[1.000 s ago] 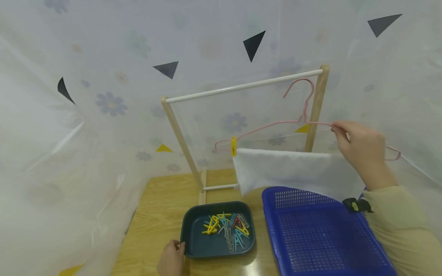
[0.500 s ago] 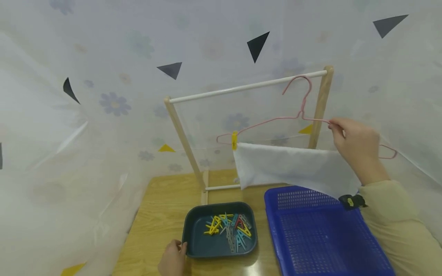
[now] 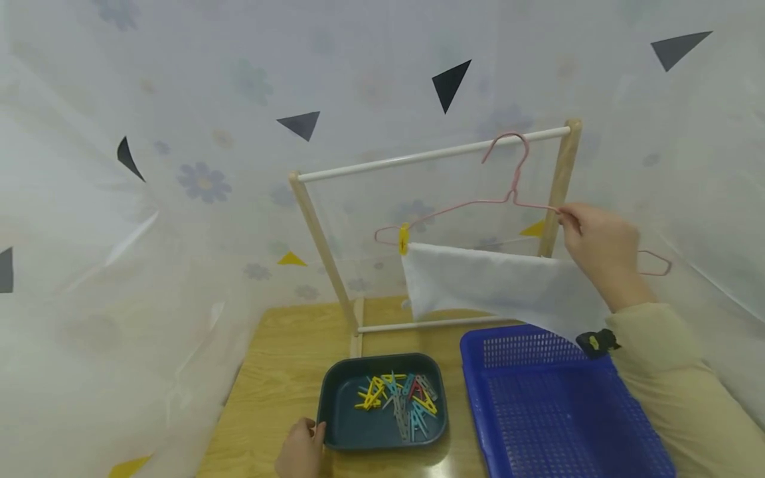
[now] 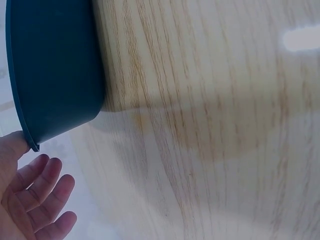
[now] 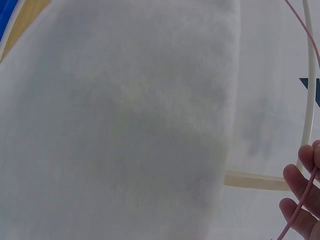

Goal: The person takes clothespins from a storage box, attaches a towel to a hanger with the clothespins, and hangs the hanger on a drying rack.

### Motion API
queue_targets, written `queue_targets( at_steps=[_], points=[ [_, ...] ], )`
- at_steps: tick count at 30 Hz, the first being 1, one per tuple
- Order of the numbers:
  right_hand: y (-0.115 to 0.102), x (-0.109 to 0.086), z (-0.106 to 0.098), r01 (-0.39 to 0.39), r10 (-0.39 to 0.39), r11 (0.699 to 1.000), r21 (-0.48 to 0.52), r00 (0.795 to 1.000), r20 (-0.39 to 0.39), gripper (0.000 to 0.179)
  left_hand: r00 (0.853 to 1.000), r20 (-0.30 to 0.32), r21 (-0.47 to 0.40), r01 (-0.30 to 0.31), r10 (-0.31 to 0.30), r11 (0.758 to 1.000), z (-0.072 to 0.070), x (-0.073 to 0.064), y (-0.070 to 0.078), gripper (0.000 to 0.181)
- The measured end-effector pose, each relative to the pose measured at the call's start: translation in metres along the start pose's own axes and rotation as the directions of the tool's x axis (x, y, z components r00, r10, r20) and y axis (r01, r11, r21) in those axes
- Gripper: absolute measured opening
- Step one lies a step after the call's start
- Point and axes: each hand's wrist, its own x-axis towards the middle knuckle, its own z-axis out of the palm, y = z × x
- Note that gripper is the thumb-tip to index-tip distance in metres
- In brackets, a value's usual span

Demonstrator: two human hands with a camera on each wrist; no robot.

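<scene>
In the head view my right hand (image 3: 603, 249) pinches the right arm of a pink wire hanger (image 3: 472, 202) between thumb and fingers. The same hanger wire (image 5: 300, 205) crosses the fingers in the right wrist view. A white cloth (image 3: 472, 282) hangs from the hanger, with a yellow clothespin (image 3: 404, 239) at its left corner; the right hand covers the cloth's other top end. My left hand (image 3: 301, 448) is at the near-left corner of a dark green tray (image 3: 343, 428). Its thumb (image 4: 14, 145) touches the rim, the other fingers relaxed below it.
Several yellow, blue, grey and red clothespins (image 3: 399, 401) lie in the tray. To its right sits a blue mesh basket (image 3: 478, 398), partly under the cloth. Behind stands a wooden rack with a white top bar (image 3: 430, 156). The wooden table (image 3: 281, 358) backs onto a patterned sheet.
My right hand has carried the hanger and cloth up and to the left, its hook now overlapping the rack's top bar in view. The left hand stays at the tray.
</scene>
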Motion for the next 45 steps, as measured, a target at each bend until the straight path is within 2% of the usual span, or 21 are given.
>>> queue_targets(
  at_steps=[6,14,17,20,23,28,34,40,45],
  points=[
    [-0.004,0.006,0.006,-0.014,0.014,1.000,0.004,0.999,0.037,0.012,1.000,0.004,0.010,0.016,-0.016,1.000,0.000,0.001,0.000,0.025],
    [-0.009,0.012,0.010,-0.021,0.020,1.000,0.010,0.998,0.052,0.011,1.000,-0.012,0.018,0.000,0.000,1.000,0.002,0.001,0.001,0.025],
    [-0.010,0.013,0.011,-0.046,0.045,0.999,0.006,0.995,0.089,0.012,1.000,0.002,0.013,0.006,-0.006,1.000,0.003,0.001,0.002,0.025],
    [-0.014,0.016,0.012,-0.100,0.100,0.995,-0.006,0.984,0.149,0.014,1.000,0.026,0.015,0.016,-0.017,1.000,0.003,0.001,0.001,0.027],
    [-0.018,0.021,0.012,-0.172,0.172,0.985,-0.016,0.963,0.206,0.017,0.999,0.029,0.010,0.013,-0.014,1.000,0.005,0.003,0.001,0.027],
    [-0.023,0.028,0.015,-0.243,0.238,0.970,-0.014,0.937,0.254,0.018,1.000,0.024,-0.001,0.005,-0.005,1.000,0.010,0.007,-0.001,0.026],
    [-0.022,0.031,0.027,-0.211,0.206,0.977,-0.012,0.942,0.266,0.017,1.000,0.027,-0.007,-0.014,0.014,1.000,0.013,0.006,0.000,0.025],
    [-0.019,0.025,0.036,-0.182,0.184,0.983,-0.037,0.927,0.326,0.017,0.999,0.032,-0.006,-0.011,0.011,1.000,0.013,0.006,0.002,0.026],
    [-0.014,0.016,0.047,-0.178,0.174,0.984,-0.011,0.946,0.274,0.015,1.000,0.026,-0.007,0.000,0.001,1.000,0.014,0.008,0.002,0.025]
  ],
)
